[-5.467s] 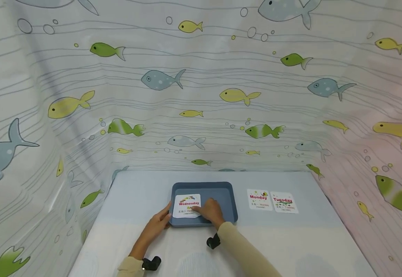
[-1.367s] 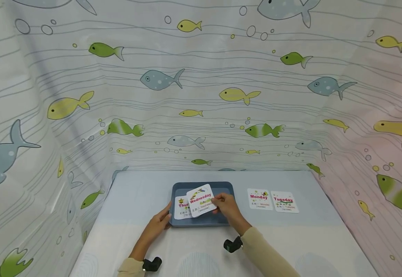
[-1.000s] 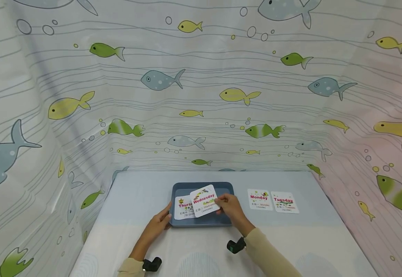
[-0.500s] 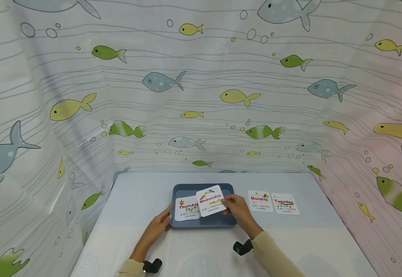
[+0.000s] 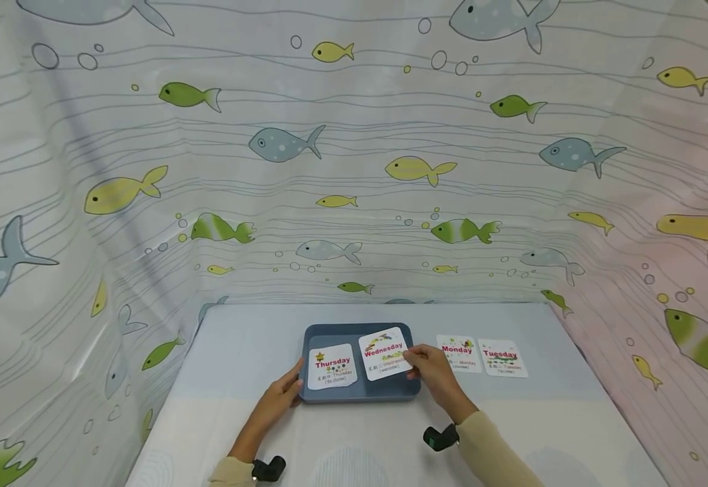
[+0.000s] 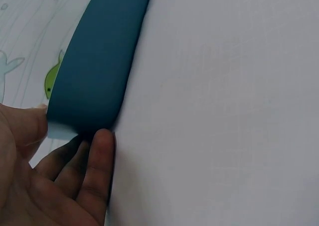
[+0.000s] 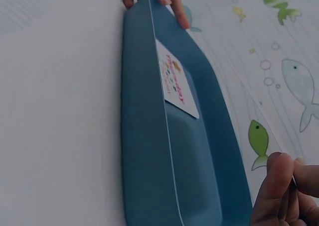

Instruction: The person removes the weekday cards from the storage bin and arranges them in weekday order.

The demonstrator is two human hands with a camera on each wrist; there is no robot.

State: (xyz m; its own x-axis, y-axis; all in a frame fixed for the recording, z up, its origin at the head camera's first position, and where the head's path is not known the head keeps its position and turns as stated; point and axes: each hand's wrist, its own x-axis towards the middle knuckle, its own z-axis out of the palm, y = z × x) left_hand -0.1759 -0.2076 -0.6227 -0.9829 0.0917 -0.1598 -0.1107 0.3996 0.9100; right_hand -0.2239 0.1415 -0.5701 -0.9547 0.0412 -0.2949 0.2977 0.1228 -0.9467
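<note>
wednesday flashcard [image 5: 383,354] hangs over the right half of the blue tray [image 5: 354,399], its right edge pinched by the right hand [image 5: 436,373]; the left hand [image 5: 276,393] grips the tray's left end. a loose pinch could drop it, or a low wrist might nudge the monday flashcard [image 5: 462,352].

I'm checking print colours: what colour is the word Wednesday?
Red, on the white Wednesday card; the head view shows it best.
</note>
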